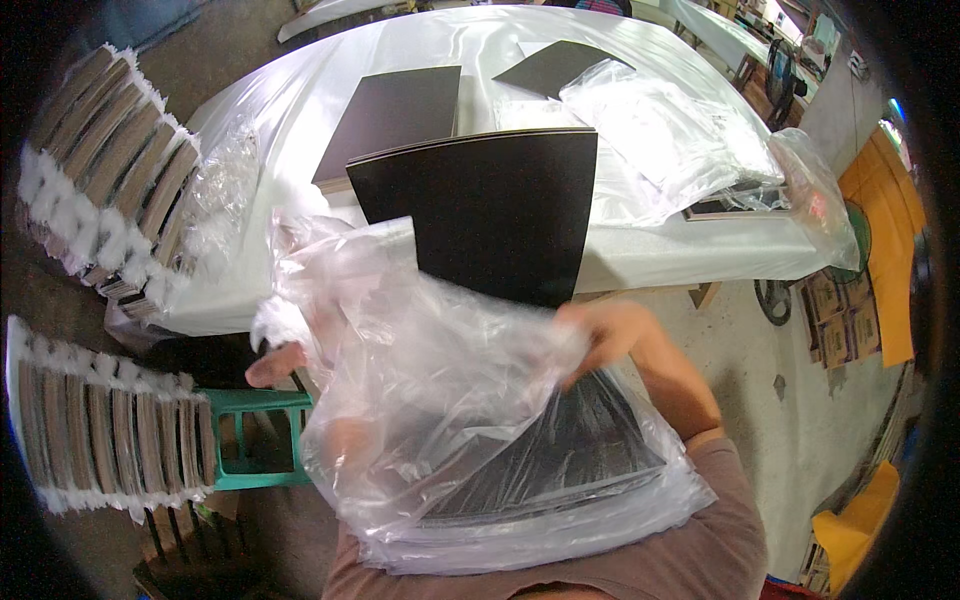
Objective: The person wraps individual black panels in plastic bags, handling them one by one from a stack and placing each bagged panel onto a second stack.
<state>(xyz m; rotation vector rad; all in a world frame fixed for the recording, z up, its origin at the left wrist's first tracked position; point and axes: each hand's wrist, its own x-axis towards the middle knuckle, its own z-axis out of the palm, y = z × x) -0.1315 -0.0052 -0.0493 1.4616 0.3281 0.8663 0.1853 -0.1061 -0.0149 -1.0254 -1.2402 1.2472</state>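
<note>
A large clear plastic bag (440, 345) spreads across my lap, partly over a stack of black boards (560, 450). More black boards (470, 205) stand upright behind it, leaning up against the table's near edge. My right hand (605, 335) pinches the bag's right side, somewhat blurred. At the left, my left hand (277, 364) grips bunched plastic; its thumb pokes out while the other fingers are mostly covered by the film. The left forearm shows faintly through the bag.
Ahead is a table (640, 255) under a shiny white cover. On it lie a black board stack (395, 110), another black sheet (560, 68) and clear plastic bags (670, 140). Fluffy-edged stacks (110, 430) stand at the left by a green stool (262, 398). Cartons (840, 318) sit right.
</note>
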